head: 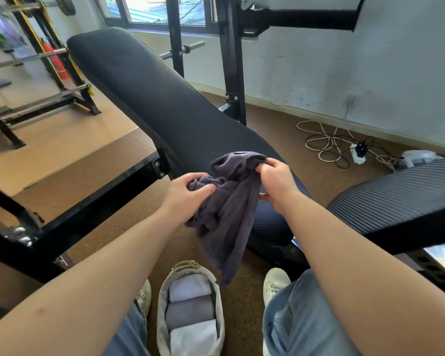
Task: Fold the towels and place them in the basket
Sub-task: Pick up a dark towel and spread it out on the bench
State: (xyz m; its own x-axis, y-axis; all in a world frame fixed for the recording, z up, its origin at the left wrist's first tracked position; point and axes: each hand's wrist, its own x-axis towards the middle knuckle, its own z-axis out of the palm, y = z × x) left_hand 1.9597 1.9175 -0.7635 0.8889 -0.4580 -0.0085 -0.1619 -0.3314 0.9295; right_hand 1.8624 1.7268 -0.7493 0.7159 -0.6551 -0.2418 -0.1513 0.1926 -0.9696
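A dark purple-grey towel [229, 217] hangs crumpled in the air in front of the black padded bench [149, 96]. My left hand [188, 194] grips a bunched part of it at the left. My right hand [275, 183] pinches its upper edge at the right. The towel's lower end dangles just above a light fabric basket [162, 312] on the floor between my feet. Inside the basket lie three folded towels: a white one [189, 287], a grey one [189, 314] and another white one [193, 339].
A second padded bench section [401, 191] is at the right. A black steel frame bar [82, 209] crosses the left. White and black cables with a power strip [359, 151] lie by the wall. A barbell rack [49, 73] stands at the far left.
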